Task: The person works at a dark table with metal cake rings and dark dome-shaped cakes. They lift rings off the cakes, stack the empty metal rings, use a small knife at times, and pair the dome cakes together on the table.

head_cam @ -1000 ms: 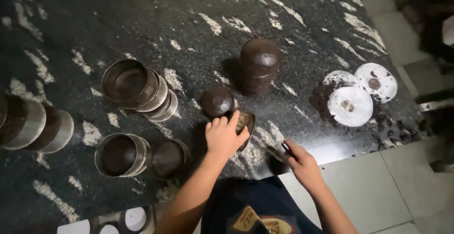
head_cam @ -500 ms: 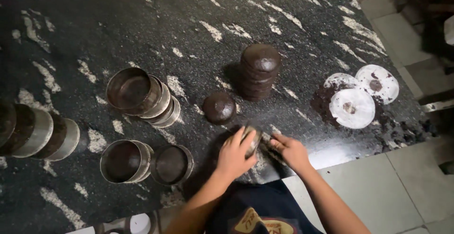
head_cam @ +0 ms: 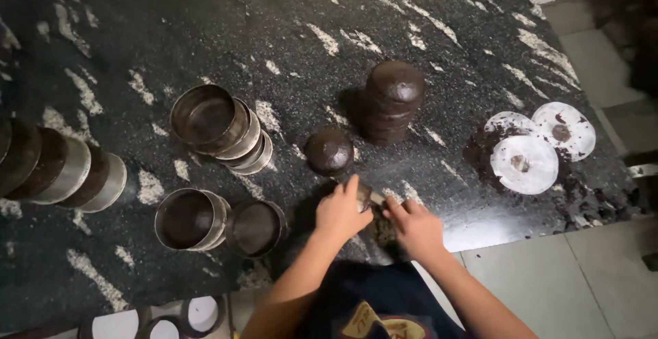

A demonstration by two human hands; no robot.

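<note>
two hands meet over one small round tin (head_cam: 367,198) at the near edge of a dark speckled stone counter (head_cam: 288,30); the left hand (head_cam: 340,212) curls its fingers around the tin's side while the right hand (head_cam: 413,228) presses fingers, held together, against its other side. just beyond the tin sits a single dark round cake (head_cam: 330,151), and further beyond it a stack of dark cakes (head_cam: 392,100). left of the tin lie empty metal ring moulds (head_cam: 218,123), with two more (head_cam: 219,221) nearer the edge. right of the tin rest three white paper discs (head_cam: 534,148) amid dark crumbs.
</note>
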